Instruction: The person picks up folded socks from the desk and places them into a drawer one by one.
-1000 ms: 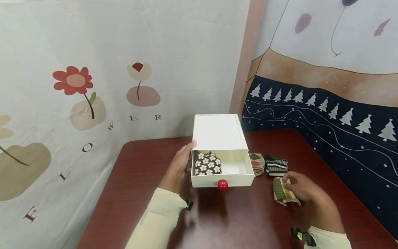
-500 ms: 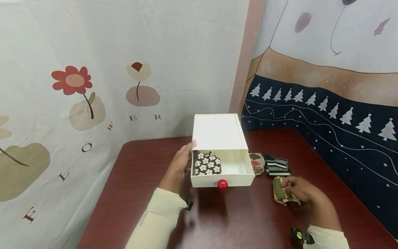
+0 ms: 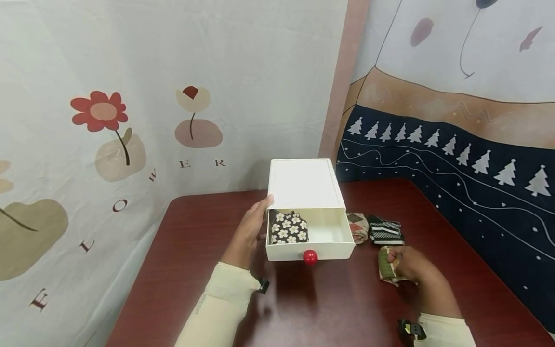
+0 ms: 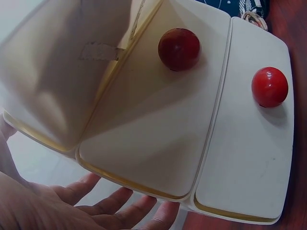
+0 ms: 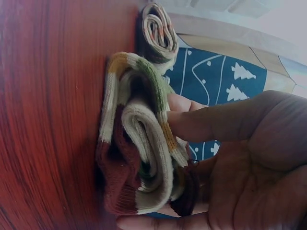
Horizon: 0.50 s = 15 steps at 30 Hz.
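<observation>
A rolled striped sock (image 3: pixel 385 265) in green, yellow and cream lies on the table at the right. My right hand (image 3: pixel 412 264) grips it, thumb and fingers about the roll; the right wrist view shows the sock's coiled end (image 5: pixel 148 143) with maroon bands. My left hand (image 3: pixel 250 229) rests along the left side of a white drawer unit (image 3: pixel 305 183), its fingers (image 4: pixel 115 201) extended against the wall. The unit's top drawer (image 3: pixel 286 251) is pulled out, with a red knob (image 3: pixel 310 257) in front. Inside, on the left, lies folded black fabric with white flowers (image 3: pixel 289 228).
Right of the unit sit an argyle sock roll (image 3: pixel 359 228) and a black-and-white striped sock roll (image 3: pixel 385 231). Two lower drawers (image 4: pixel 240 158) are shut. Fabric walls (image 3: pixel 260 96) stand behind and right of the dark red table (image 3: pixel 195 231).
My right hand has shifted slightly left and settled further over the green striped sock, which has moved a little left. My left hand and the drawer unit have stayed put.
</observation>
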### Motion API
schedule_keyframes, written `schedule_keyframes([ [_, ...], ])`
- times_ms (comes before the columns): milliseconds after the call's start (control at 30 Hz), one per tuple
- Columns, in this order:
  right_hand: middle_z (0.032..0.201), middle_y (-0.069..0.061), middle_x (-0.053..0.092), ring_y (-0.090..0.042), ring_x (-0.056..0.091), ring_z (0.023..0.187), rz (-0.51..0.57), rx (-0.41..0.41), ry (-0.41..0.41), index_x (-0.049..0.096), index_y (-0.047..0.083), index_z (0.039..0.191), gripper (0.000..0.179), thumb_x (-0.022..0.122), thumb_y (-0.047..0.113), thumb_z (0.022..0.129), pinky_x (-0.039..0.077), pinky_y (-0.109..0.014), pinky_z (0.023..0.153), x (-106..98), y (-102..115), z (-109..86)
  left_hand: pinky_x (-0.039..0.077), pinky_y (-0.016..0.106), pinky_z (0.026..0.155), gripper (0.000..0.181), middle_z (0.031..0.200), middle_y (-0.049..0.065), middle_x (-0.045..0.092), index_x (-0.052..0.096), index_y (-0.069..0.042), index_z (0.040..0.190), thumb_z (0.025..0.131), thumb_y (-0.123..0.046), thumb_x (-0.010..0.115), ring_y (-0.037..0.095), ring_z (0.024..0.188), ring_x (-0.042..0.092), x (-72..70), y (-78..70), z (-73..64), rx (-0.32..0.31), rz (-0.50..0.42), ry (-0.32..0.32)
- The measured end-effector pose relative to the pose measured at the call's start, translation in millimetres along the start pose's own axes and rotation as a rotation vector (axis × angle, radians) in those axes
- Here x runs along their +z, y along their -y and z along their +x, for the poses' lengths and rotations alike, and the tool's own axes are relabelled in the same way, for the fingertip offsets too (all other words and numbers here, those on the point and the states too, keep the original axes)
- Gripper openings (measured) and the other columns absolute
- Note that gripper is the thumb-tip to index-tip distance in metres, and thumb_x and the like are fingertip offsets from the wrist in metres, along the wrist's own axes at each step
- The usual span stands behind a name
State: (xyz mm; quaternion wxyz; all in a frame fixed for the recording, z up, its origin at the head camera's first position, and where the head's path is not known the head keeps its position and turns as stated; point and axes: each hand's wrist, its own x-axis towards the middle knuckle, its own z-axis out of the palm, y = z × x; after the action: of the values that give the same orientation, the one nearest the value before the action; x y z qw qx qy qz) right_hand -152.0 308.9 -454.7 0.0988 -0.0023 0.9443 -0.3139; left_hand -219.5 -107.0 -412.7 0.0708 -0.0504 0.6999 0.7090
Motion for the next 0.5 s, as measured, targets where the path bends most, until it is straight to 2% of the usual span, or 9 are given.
schedule_keyframes([
  [133,0.08,-0.01,0.063,-0.026,0.053,0.075,-0.072,0.028,-0.014,0.069,0.007,0.094,0.034,0.061,-0.009,0.065,0.044,-0.033,0.064,1.3,2.4,1.0,0.05,0.043,0.086,0.071,0.133,0.017,0.073,0.057,-0.014,0.151,0.103,-0.066,0.06,0.031,0.123,0.067,-0.7,0.3,-0.1,-0.008,-0.006,0.003],
  [333,0.084,-0.012,0.064,-0.027,0.055,0.078,0.004,0.039,-0.04,0.069,0.006,0.094,0.033,0.062,-0.008,0.065,0.045,-0.034,0.064,2.5,-0.3,-1.1,0.05,0.042,0.085,0.069,0.134,0.016,0.072,0.059,-0.013,0.149,0.103,-0.065,0.061,0.029,0.124,0.066,-0.7,0.4,-1.1,0.002,-0.024,-0.001],
  [500,0.084,-0.012,0.061,-0.025,0.054,0.077,0.036,0.026,-0.054,0.069,0.003,0.098,0.03,0.064,-0.006,0.07,0.044,-0.034,0.064,3.2,-3.2,-4.1,0.049,0.042,0.087,0.068,0.133,0.015,0.072,0.059,-0.015,0.149,0.103,-0.065,0.062,0.029,0.124,0.065,-0.9,0.3,-1.5,-0.003,-0.028,0.004],
])
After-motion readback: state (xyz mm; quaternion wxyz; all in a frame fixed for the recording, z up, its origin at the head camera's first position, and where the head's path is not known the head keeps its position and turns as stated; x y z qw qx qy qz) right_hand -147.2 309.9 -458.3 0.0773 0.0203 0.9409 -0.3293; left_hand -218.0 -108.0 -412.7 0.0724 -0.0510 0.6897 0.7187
